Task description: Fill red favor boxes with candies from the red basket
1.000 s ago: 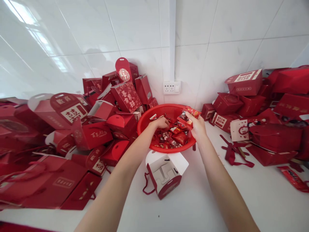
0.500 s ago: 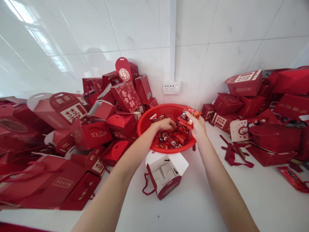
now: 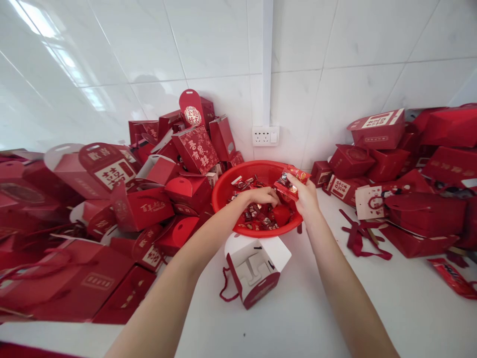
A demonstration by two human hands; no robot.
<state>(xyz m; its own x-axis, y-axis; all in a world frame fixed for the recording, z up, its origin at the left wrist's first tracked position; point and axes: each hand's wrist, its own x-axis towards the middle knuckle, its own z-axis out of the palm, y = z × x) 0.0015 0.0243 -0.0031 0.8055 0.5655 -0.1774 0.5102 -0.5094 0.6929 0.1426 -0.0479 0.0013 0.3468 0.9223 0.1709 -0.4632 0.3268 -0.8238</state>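
The right hand [image 3: 308, 196] pinched red packets [image 3: 283, 185] over the basket [image 3: 225, 191] near the bench's [image 3: 301, 293] back edge; the left hand's [image 3: 263, 196] grip among sweets [image 3: 257, 218] was hidden. The packets seemed light, soft, slippery, best held by wrapper edges.

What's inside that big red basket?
Lots of small wrapped pieces, mostly red, lie inside the basket. The left hand covers some; red packets in the right hand hide part of its right side. What's under the pile can't be seen.

Bare right hand [image 3: 307, 197] grips shiny red packets [image 3: 286, 189] — bare left hand [image 3: 263, 196] dips into a round red plastic basket [image 3: 222, 193].
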